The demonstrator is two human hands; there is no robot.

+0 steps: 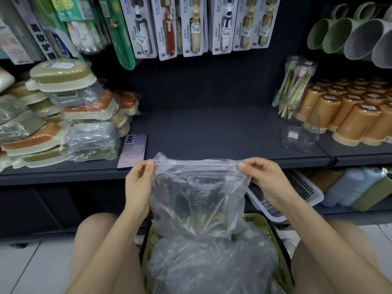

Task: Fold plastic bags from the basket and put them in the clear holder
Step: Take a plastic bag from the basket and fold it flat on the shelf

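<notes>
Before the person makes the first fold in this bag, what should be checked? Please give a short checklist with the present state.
1. Left hand pinches one top corner of the plastic bag: ok.
2. Right hand pinches the other top corner: ok.
3. Top edge stretched straight: ok.
4. Lower part smooth: not ok, it is wrinkled.
5. Bag's bottom clear of the pile in the basket: cannot tell.
6. Clear holder stands upright on the shelf: ok.
</notes>
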